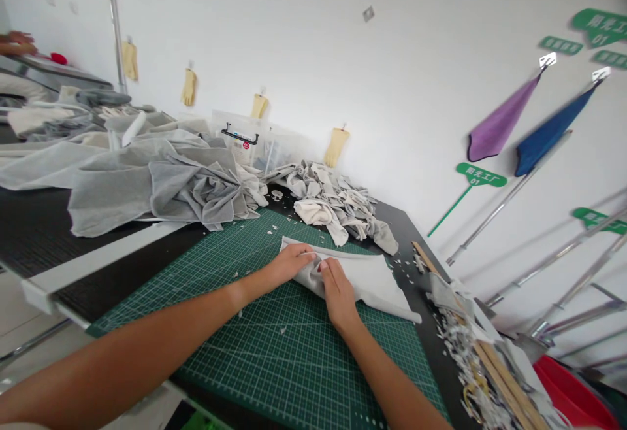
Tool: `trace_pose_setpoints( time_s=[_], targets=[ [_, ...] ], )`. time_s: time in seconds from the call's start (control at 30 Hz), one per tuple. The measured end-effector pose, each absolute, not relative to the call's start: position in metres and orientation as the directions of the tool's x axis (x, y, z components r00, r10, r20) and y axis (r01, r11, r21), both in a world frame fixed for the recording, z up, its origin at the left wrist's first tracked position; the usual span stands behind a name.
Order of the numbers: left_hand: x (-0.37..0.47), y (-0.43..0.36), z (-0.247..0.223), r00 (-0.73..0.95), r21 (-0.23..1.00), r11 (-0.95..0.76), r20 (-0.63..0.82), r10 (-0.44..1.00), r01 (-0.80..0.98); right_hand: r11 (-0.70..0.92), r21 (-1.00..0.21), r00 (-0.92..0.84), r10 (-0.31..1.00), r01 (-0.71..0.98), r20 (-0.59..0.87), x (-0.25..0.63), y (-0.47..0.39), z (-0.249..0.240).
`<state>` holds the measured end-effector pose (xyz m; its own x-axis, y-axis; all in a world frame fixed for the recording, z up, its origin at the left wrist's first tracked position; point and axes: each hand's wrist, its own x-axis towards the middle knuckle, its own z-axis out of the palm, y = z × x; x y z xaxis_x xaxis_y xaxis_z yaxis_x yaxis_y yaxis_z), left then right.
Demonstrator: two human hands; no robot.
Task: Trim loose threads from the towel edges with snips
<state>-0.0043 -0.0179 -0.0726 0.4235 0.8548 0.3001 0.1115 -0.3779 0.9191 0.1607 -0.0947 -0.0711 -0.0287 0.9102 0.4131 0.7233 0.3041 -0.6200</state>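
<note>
A pale grey piece of cloth [372, 276] lies on the green cutting mat [245, 358], its left part bunched up and its right part spread flat with a rolled edge. My left hand [292, 263] grips the cloth near its left end, fingers pressed together. Close beside it, my right hand [337, 291] pinches the same bunched part between thumb and fingers. The fingertips of both hands nearly meet; the cloth between them is partly hidden.
Grey cloths [191, 181] are heaped at the left; a smaller cloth pile [337, 198] sits behind the mat. Scraps [455, 345], wooden strips [504, 378] and yellow-handled scissors [473, 394] lie at right. A clear plastic box [240, 139] stands by the wall. Another person's hands [19, 43] show far left.
</note>
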Motion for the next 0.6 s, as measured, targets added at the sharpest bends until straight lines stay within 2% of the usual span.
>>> trace_pose_setpoints(
  time_s=[0.27, 0.6],
  targets=[
    [-0.0033, -0.0211, -0.0712, 0.446, 0.909, -0.404, 0.32, 0.836, 0.105, 0.298, -0.596, -0.039, 0.912, 0.745, 0.407, 0.1627, -0.0947, -0.0729],
    [-0.0044, -0.018, -0.0747, 0.488, 0.886, -0.454, 0.356, 0.797, 0.095, 0.242, -0.626, -0.048, 0.949, 0.742, 0.311, 0.1632, -0.0983, -0.0715]
  ],
)
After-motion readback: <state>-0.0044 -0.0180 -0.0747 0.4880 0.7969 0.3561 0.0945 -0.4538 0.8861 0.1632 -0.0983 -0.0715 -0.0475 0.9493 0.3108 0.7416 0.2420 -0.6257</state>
